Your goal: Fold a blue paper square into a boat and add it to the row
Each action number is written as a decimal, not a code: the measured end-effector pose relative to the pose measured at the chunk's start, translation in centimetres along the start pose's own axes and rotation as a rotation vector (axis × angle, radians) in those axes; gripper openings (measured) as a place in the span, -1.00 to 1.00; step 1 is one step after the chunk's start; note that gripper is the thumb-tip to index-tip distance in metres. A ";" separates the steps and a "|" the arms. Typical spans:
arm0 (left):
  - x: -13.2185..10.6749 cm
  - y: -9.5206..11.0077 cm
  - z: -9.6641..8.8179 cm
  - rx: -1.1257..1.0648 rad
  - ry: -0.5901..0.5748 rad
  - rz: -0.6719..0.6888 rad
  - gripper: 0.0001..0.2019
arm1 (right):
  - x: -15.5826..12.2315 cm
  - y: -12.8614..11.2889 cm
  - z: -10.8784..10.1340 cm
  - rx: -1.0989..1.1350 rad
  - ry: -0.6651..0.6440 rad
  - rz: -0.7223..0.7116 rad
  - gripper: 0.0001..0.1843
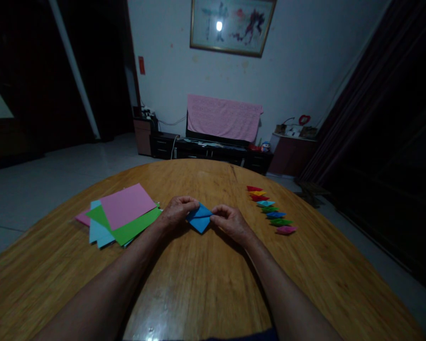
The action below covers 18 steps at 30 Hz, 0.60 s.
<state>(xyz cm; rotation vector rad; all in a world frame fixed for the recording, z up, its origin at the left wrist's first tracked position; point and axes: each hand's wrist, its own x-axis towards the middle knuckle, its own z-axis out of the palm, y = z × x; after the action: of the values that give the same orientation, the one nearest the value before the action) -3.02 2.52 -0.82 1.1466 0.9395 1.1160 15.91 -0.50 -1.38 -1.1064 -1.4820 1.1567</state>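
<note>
A folded blue paper (199, 219) lies on the round wooden table (199, 284) in front of me. My left hand (176, 210) pinches its left corner with fingers closed. My right hand (230, 221) pinches its right side, fingers pressed together along a crease. Both forearms rest over the table.
A stack of coloured paper sheets (122, 215), pink and green on top, lies left of my hands. A row of several small folded paper pieces (270, 209) runs along the right. Beyond the table stand a low cabinet with a pink cloth (223, 117) and a framed picture (230, 23).
</note>
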 end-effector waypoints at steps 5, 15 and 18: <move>0.1 0.4 -0.2 0.108 0.007 0.024 -0.83 | 0.2 0.2 0.0 -0.047 0.014 -0.008 -0.82; -0.8 1.1 0.9 -0.063 0.012 -0.017 -0.81 | -0.4 -1.1 0.5 0.022 0.085 0.038 -0.87; -0.9 1.1 1.1 -0.104 0.015 -0.034 -0.81 | -0.4 -1.0 0.4 0.030 0.085 0.039 -0.85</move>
<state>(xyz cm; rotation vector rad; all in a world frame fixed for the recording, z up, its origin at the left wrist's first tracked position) -2.36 1.47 0.44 1.0360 0.8993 1.1342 15.45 -1.13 -0.48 -1.1552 -1.3790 1.1409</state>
